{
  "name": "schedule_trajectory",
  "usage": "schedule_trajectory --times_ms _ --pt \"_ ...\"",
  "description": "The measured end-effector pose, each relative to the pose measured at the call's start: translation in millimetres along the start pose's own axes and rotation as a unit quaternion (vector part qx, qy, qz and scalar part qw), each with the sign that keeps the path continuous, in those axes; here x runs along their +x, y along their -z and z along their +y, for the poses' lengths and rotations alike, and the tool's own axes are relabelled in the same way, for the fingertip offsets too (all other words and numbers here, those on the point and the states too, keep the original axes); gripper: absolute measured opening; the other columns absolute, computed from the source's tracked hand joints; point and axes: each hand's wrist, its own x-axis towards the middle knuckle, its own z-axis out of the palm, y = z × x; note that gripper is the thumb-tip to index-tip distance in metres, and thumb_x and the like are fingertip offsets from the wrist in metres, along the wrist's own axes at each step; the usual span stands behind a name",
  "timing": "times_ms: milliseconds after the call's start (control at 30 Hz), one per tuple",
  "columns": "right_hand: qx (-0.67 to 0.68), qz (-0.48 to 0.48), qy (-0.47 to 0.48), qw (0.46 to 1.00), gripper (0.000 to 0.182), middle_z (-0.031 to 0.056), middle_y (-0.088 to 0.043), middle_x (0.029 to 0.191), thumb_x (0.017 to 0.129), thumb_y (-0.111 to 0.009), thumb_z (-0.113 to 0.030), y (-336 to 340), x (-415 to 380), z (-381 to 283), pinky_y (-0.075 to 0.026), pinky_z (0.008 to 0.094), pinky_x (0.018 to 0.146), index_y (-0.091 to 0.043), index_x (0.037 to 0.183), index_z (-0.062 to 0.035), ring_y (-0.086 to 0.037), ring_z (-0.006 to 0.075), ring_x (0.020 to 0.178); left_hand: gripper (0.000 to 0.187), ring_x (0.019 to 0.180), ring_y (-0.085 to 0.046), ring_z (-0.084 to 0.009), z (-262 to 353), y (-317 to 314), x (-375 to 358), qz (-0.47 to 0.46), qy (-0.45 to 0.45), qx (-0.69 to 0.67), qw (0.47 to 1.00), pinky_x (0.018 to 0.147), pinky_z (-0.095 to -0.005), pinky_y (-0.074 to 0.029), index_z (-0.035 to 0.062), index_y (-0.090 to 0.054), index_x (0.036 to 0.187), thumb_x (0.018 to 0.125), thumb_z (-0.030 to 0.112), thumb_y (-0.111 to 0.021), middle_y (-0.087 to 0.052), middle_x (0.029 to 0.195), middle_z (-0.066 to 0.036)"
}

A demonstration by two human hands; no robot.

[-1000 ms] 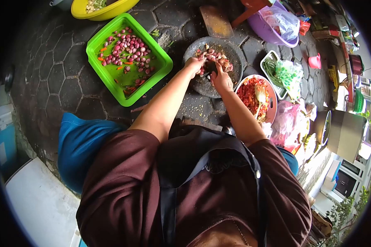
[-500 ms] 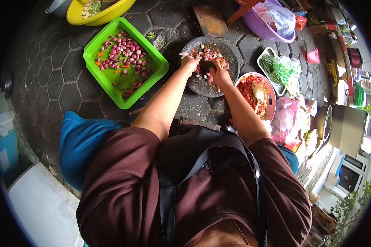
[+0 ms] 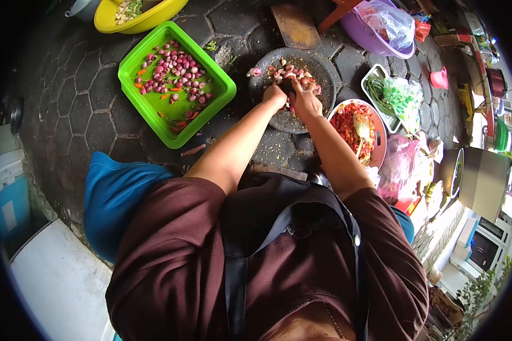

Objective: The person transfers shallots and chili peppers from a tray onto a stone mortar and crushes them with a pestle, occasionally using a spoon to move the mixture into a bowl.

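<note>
A wide grey stone mortar (image 3: 327, 73) stands on the floor in front of me, holding a heap of pink and red shallots (image 3: 287, 73), some of them crushed. My left hand (image 3: 275, 96) is closed like a fist at the near left part of the bowl. Close beside it, my right hand (image 3: 307, 102) bends down among the shallots with its fingers curled. Between the two hands is a dark shape, too hidden to name, and what they grip cannot be made out. One pale shallot piece (image 3: 255, 72) rests on the mortar's left rim.
Left is a green tray (image 3: 228, 94) with whole shallots and orange chillies. A bowl of chopped red chilli (image 3: 347, 122) with a ladle touches the mortar's right side. Beyond lie green beans (image 3: 376, 91), a wooden board (image 3: 296, 25), a purple basin (image 3: 381, 40) and a yellow basin (image 3: 148, 23).
My left hand has moved right and slightly nearer to me, off the mortar's left rim and closer to my right hand. The view has shifted a little.
</note>
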Motion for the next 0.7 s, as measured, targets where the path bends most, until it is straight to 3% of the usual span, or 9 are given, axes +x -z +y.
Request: schedule_trajectory --times_ms 100,200,233,333,400,533,600,667,700 --pt "0.061 -0.015 0.056 0.996 0.043 0.0246 -0.060 0.101 0.087 -0.047 -0.035 1 36 27 -0.046 0.0440 0.080 -0.043 0.128 -0.0226 -0.058 0.0390 0.095 0.025 0.088 -0.064 -0.0331 5 11 7 -0.009 -0.046 0.074 0.996 0.078 -0.0378 -0.050 -0.0006 -0.066 0.090 0.077 0.018 -0.053 -0.066 0.085 -0.019" --pt "0.158 0.006 0.008 0.987 0.041 0.0228 -0.061 0.100 0.087 -0.047 -0.036 20 25 37 -0.046 0.0433 0.080 -0.048 0.124 -0.0193 -0.058 0.0397 0.095 0.025 0.092 -0.062 -0.0337 -1 11 21 0.065 -0.092 0.067 0.991 0.081 -0.0388 -0.049 0.0001 -0.065 0.091 0.077 0.015 -0.051 -0.064 0.091 -0.021" --pt "0.178 0.034 0.004 0.983 0.041 0.0231 -0.061 0.100 0.088 -0.047 -0.037 28 12 36 -0.045 0.0430 0.080 -0.048 0.124 -0.0185 -0.058 0.0400 0.095 0.018 0.086 -0.063 -0.0288 0 12 23 0.081 -0.085 0.074 0.990 0.076 -0.0376 -0.048 0.0071 -0.065 0.088 0.076 0.012 -0.053 -0.066 0.088 -0.014" --pt "0.158 0.073 -0.015 0.985 0.042 0.0245 -0.061 0.100 0.088 -0.048 -0.036 36 -16 34 -0.046 0.0454 0.079 -0.044 0.127 -0.0192 -0.058 0.0422 0.093 0.018 0.083 -0.064 -0.0269 10 23 23 0.072 -0.077 0.072 0.992 0.074 -0.0364 -0.049 0.0074 -0.065 0.089 0.079 0.016 -0.055 -0.067 0.086 -0.013" --pt "0.178 0.092 -0.011 0.980 0.042 0.0253 -0.060 0.100 0.089 -0.048 -0.034 24 -24 40 -0.046 0.0466 0.078 -0.043 0.127 -0.0201 -0.058 0.0423 0.093 0.019 0.083 -0.064 -0.0300 14 33 21 0.113 -0.128 -0.068 0.983 0.074 -0.0399 -0.050 0.0039 -0.065 0.083 0.078 0.020 -0.058 -0.066 0.083 -0.018" --pt "0.090 0.125 -0.030 0.988 0.044 0.0236 -0.060 0.086 0.088 -0.047 -0.036 8 -36 36 -0.049 0.0480 0.068 -0.039 0.130 -0.0232 -0.061 0.0404 0.082 0.018 0.082 -0.064 -0.0327 21 74 28 0.313 -0.185 0.033 0.931 0.074 -0.0407 -0.050 0.0045 -0.065 0.084 0.078 0.017 -0.054 -0.065 0.084 -0.017" --pt "0.023 0.029 -0.025 0.999 0.049 0.0236 -0.058 0.087 0.086 -0.051 -0.036 -5 -35 33 -0.049 0.0488 0.063 -0.037 0.132 -0.0305 -0.062 0.0387 0.077 0.019 0.083 -0.063 -0.0339 18 99 29 0.352 -0.152 0.049 0.922 0.075 -0.0414 -0.049 0.0040 -0.065 0.085 0.078 0.016 -0.052 -0.065 0.085 -0.019" --pt "-0.036 0.055 0.003 0.998 0.048 0.0231 -0.058 0.086 0.085 -0.051 -0.038 -21 -36 37 -0.049 0.0495 0.062 -0.037 0.131 -0.0310 -0.062 0.0385 0.075 0.021 0.073 -0.065 -0.0307 -8 116 55 0.246 -0.074 0.115 0.960 0.067 -0.0394 -0.052 0.0032 -0.065 0.086 0.080 0.017 -0.050 -0.066 0.081 -0.018" --pt "-0.019 0.017 -0.019 1.000 0.044 0.0217 -0.060 0.082 0.087 -0.048 -0.039 -6 -32 33 -0.050 0.0457 0.069 -0.041 0.129 -0.0306 -0.063 0.0352 0.083 0.022 0.058 -0.064 -0.0247 2 124 41 0.130 0.050 0.020 0.990 0.051 -0.0361 -0.052 0.0022 -0.065 0.087 0.083 0.015 -0.047 -0.066 0.075 -0.015"
